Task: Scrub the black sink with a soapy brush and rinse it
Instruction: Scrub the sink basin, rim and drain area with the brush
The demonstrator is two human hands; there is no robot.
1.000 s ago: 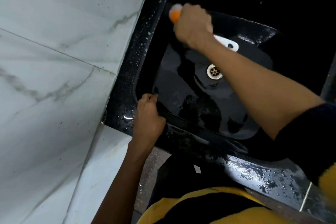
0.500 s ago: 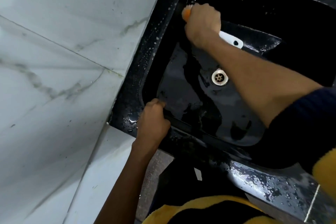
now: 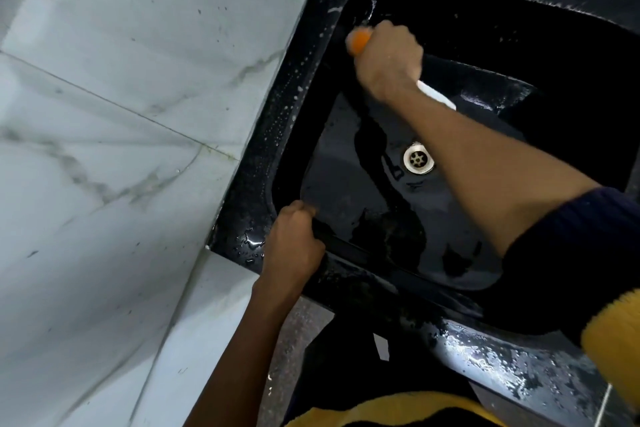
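Black sink (image 3: 304, 87), scrubbing under way: brush (image 3: 360, 40) is clenched in right hand (image 3: 389, 61) at the soapy far-left corner, rim gripped by left hand (image 3: 294, 246); rinse judged outstanding.

Grey-veined white marble wall tiles (image 3: 114, 121) at left, speckled floor (image 3: 294, 340) below, cool light overhead.

Right hand (image 3: 388, 62) fisted around brush (image 3: 360, 41), orange end pressed to black sink (image 3: 294, 135) wall at 12 o'clock, white handle tip poking out behind. Left hand (image 3: 294, 246) grips wet front rim at 6. Steel drain (image 3: 418, 159) centre. Marble-tile wall (image 3: 121, 114) at 9.
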